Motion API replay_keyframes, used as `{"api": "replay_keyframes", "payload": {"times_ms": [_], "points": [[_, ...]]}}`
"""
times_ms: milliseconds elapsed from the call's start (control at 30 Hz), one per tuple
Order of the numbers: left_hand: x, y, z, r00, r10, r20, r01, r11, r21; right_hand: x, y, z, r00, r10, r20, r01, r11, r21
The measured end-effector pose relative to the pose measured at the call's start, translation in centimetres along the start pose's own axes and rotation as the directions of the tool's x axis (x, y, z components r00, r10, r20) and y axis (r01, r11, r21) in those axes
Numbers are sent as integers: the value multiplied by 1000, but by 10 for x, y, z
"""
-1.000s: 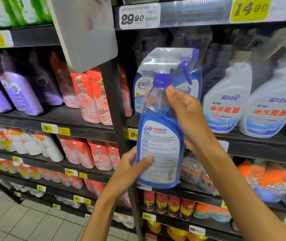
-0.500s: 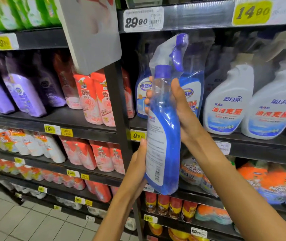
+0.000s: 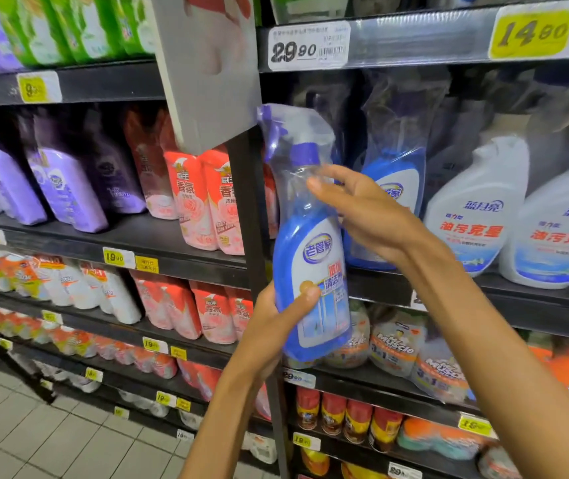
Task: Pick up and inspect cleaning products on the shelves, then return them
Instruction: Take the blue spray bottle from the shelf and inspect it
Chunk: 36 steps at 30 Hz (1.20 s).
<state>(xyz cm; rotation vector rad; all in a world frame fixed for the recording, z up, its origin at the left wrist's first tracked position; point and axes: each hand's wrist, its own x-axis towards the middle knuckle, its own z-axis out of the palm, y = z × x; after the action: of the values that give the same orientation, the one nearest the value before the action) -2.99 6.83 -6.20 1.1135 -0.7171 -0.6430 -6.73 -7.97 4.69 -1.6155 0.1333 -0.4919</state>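
Observation:
A blue spray bottle (image 3: pixel 314 257) wrapped in clear plastic is held upright in front of the shelf upright, its front label facing me and its trigger head pointing left. My left hand (image 3: pixel 276 323) grips its lower body, thumb across the label. My right hand (image 3: pixel 362 209) holds the neck from the right, fingers curled round it. A matching blue spray bottle (image 3: pixel 393 188) stands on the shelf just behind.
White spray bottles (image 3: pixel 476 216) stand to the right on the same shelf (image 3: pixel 518 292). Pink refill pouches (image 3: pixel 200 202) and purple pouches (image 3: pixel 62 188) fill the left bay. A black upright post (image 3: pixel 252 236) splits the bays. A grey sign (image 3: pixel 207 63) hangs overhead. Tiled floor (image 3: pixel 34 426) lies lower left.
The bottle has been turned from its back label through its side to its front label. My left hand shifted up onto the lower body; my right hand kept the neck.

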Motion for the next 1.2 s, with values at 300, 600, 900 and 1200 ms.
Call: {"api": "replay_keyframes", "payload": {"times_ms": [300, 600, 900, 1200], "points": [[43, 14, 0, 997, 65, -40, -58, 988, 143, 24, -7, -6, 930, -297, -218, 269, 952, -149], [63, -6, 1, 925, 243, -292, -199, 965, 171, 32, 3, -4, 838, -450, -309, 362, 881, -304], [82, -2, 9, 872, 346, -347, -262, 928, 267, 55, -9, 2, 814, -441, -378, 313, 882, -353], [106, -14, 15, 837, 342, -427, -192, 914, 358, 57, 8, 3, 797, -462, -389, 343, 876, -339]]}}
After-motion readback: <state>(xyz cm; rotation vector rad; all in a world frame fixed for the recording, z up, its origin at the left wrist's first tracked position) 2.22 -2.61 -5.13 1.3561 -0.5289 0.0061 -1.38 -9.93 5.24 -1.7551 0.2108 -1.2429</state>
